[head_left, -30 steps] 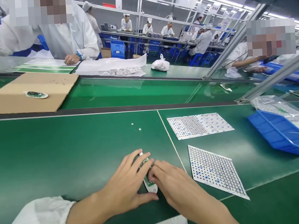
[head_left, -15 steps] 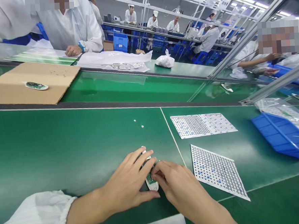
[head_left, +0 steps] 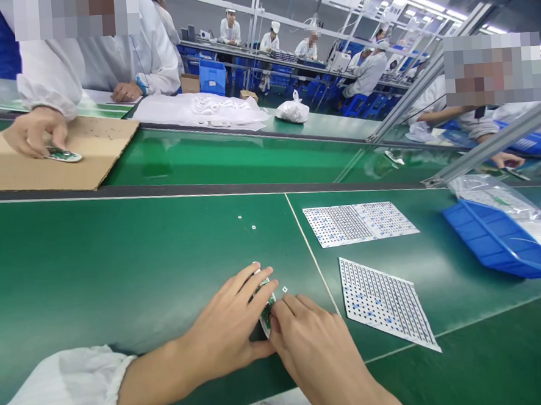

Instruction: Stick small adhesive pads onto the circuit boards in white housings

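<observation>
A white oval casing with a green circuit board (head_left: 266, 306) lies on the green table (head_left: 95, 268), partly covered by both hands. My left hand (head_left: 234, 321) rests over its left side, fingertips on its upper part and the thumb near its lower end; it holds the casing. From the right, my right hand (head_left: 306, 341) bends its fingers together at the board's lower right part; whatever is between the fingertips is hidden. Just above my right hand lies a tiny white square piece (head_left: 284, 289). Two similar pieces (head_left: 239, 217) lie farther up the table.
To the right are two dotted sticker sheets (head_left: 361, 222) (head_left: 386, 302) and a blue bin (head_left: 502, 237) beside a plastic bag. Across a raised ledge, a person's hand (head_left: 39, 131) touches another board on cardboard (head_left: 106, 139). Another person works at the far right.
My right hand has shifted lower over the board, and a small white square now shows above it. The other person's hand has come down onto the board on the cardboard. The view has moved slightly.
</observation>
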